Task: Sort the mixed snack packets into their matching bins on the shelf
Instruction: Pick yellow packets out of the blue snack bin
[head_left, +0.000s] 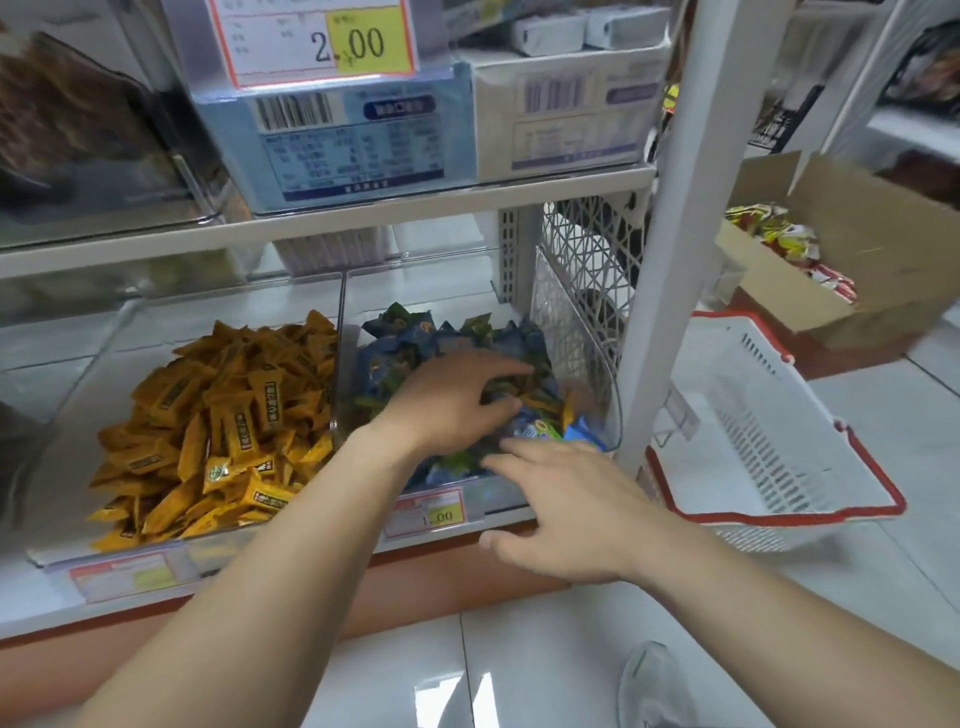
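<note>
Left hand (457, 397) is digging into blue packets (415, 340) in the right bin (582, 338), fingertips blurring into the pile, so can't tell if it's gripping any; stray yellow packets (545, 402) are lying just right of it. Right hand (566, 514) is hovering at the bin's front rim, fingers spread, holding nothing. Left bin (104, 353), left of both, is holding a yellow pile (223, 421).

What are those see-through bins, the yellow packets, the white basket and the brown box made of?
Bins: clear rigid plastic, likely acrylic; you see through the glossy walls.
Yellow packets: probably shiny plastic film, creased and glinting.
Basket: moulded white plastic, slotted, with a red rim.
Box: matte brown cardboard with folded flaps.
</note>
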